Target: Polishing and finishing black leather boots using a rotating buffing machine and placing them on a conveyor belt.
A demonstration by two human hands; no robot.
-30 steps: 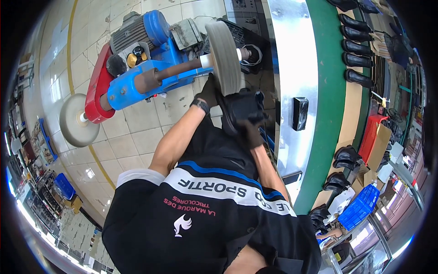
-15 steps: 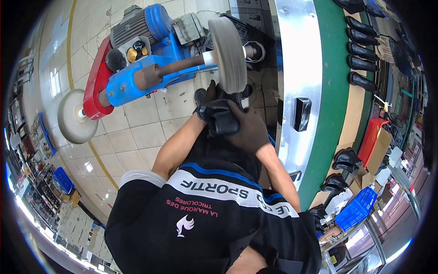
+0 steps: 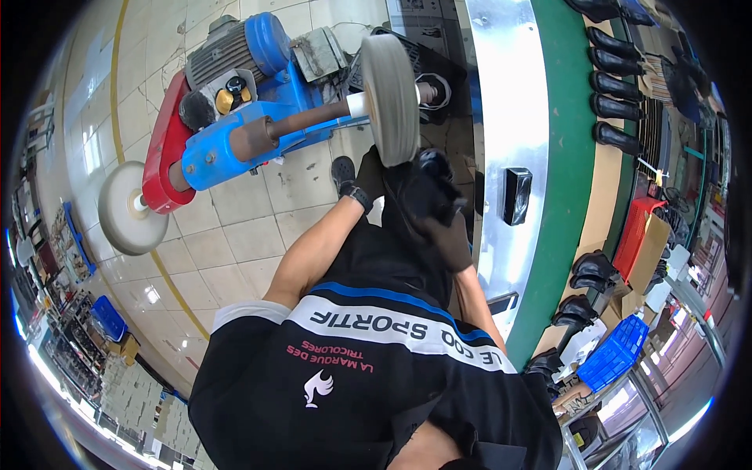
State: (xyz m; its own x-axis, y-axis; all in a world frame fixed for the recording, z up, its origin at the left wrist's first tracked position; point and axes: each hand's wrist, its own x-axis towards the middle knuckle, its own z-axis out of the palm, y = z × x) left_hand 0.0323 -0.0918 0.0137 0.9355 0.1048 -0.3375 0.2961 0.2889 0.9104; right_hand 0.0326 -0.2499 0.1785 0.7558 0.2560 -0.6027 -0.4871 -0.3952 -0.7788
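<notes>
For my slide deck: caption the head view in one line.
Two gloved hands, left hand and right hand, press a black shoe against a spinning-type buffing wheel on a blue machine.

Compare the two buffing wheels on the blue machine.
The near wheel is grey and seen almost edge-on, showing a broad rim; the far wheel is paler and shows its round flat face. The near wheel has a black shoe pressed to it by both gloved hands, left and right; the far wheel has nothing at it. Both sit on shaft ends of one machine.
</notes>
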